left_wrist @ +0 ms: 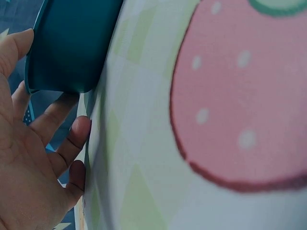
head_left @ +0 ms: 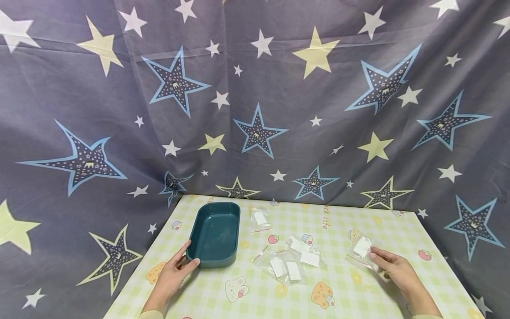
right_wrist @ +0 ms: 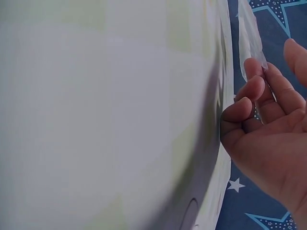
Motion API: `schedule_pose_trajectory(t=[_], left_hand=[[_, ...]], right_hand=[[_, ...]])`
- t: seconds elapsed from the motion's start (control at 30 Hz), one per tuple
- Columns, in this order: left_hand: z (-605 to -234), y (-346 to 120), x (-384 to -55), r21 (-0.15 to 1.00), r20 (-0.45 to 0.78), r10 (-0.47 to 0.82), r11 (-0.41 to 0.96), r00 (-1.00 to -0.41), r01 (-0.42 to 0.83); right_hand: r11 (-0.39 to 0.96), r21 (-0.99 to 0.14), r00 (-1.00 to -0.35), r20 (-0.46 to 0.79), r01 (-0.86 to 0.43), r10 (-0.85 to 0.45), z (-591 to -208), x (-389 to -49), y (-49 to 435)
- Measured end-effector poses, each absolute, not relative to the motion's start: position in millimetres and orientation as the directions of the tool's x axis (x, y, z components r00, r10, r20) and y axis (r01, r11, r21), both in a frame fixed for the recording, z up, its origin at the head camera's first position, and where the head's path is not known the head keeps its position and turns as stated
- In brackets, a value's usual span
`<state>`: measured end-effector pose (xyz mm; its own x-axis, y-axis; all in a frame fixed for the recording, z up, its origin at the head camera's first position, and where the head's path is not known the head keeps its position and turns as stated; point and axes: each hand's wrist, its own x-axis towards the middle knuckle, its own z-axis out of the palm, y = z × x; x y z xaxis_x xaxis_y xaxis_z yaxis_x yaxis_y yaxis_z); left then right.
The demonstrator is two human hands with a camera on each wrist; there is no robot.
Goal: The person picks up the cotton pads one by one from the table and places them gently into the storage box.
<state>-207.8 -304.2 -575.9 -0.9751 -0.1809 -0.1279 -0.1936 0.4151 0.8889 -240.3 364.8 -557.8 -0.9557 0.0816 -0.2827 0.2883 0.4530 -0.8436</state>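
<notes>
Left hand (head_left: 171, 274) steadies the teal tray (head_left: 216, 235); right hand (head_left: 396, 268) holds a clear bag (head_left: 361, 248).

The left thumb and fingers grasp the tray's near left corner, on the left of the table (head_left: 279, 305); light, even pressure there should stop it skidding or tipping. The right fingers pinch the bag's right edge, at the right side, seemingly just above the cloth; a firm hold there suits thin, slippery plastic, and a level wrist should limit any swing of the white piece inside. Other bags lie between the hands, one farther back near the tray, so a carry above them looks safer than a low sweep.
</notes>
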Motion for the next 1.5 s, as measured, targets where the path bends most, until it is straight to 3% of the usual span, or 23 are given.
schedule_pose_trajectory(t=[0.9,1.5], left_hand=[[-578.3,-303.9,-208.1,0.892,-0.122,-0.191,0.409,-0.974,-0.192],[-578.3,-304.2,-208.5,0.891,-0.139,-0.192,0.403,-0.971,-0.207]], right_hand=[[0.517,-0.855,-0.998,-0.059,0.045,-0.009,-518.7,-244.9,324.1],[0.46,-0.885,-0.996,0.046,-0.075,-0.073,-503.2,-266.1,290.9]])
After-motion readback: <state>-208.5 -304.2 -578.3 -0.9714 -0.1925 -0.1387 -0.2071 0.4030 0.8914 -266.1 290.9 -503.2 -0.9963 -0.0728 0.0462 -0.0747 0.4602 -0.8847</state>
